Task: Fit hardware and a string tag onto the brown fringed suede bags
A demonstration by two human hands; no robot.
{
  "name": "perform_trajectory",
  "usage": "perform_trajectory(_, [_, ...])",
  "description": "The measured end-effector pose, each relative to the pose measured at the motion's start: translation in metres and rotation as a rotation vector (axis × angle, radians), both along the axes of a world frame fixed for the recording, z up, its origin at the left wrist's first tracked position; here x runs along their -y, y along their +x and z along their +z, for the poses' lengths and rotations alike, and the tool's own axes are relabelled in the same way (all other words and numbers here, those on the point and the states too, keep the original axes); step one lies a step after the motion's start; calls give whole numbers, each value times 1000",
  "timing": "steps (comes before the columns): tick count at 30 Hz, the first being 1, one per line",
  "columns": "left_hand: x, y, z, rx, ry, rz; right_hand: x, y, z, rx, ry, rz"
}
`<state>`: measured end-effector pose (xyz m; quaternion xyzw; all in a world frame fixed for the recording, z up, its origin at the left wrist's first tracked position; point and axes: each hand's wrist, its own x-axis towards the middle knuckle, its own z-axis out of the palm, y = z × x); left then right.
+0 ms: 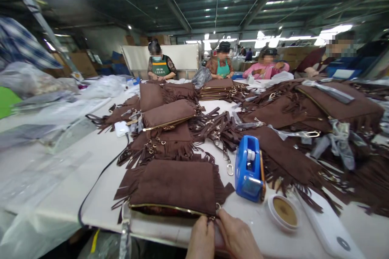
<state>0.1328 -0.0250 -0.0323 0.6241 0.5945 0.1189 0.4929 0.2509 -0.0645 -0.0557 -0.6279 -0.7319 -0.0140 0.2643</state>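
A brown fringed zip bag (179, 180) lies at the table's front edge, its gold zipper facing me and partly gaping on a dark lining. At the bag's right front corner, my left hand (201, 236) pinches near the zipper end. My right hand (236, 232) grips the same corner by a small metal ring, its fingertips close to the left ones. What exactly sits between the fingertips is too small to make out. A plastic-wrapped strip (125, 230) hangs from the bag's left end over the table edge.
A blue tape dispenser (249, 168) stands right of the bag, beside a round tub of brown paste (284, 212) and a white device (331, 226). More brown bags (168, 113) are piled behind and right. A black cord (103, 174) crosses the left. Several co-workers sit opposite.
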Motion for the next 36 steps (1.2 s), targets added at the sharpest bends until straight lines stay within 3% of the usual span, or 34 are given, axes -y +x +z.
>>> perform_trajectory(4, [2,-9,-1,-174,73,-82,0,-5,-3,65,120,8])
perform_trajectory(7, [-4,-25,5,-317,134,-57,-1,-4,0,125,228,5])
perform_trajectory(11, [-25,-75,23,-565,220,62,-5,9,0,149,281,43])
perform_trajectory(15, [-49,-138,42,-806,301,80,-9,18,-4,161,311,13])
perform_trajectory(17, [-58,-158,48,-854,319,80,-10,17,-7,134,300,9])
perform_trajectory(23, [-65,-179,53,-720,273,69,-5,24,-20,-100,105,-42])
perform_trajectory(25, [-61,-191,46,-621,299,92,-3,31,-22,-221,-35,-90])
perform_trajectory(27, [-58,-206,35,-478,373,200,-2,33,-20,-357,-190,-132])
perform_trajectory(30, [-60,-220,17,-401,404,263,-5,24,-12,-614,-354,-218])
perform_trajectory(33, [-63,-214,12,-392,385,212,-13,12,-3,-869,-402,-318])
perform_trajectory(36, [-65,-199,17,-268,300,198,-29,12,7,-919,-347,-318])
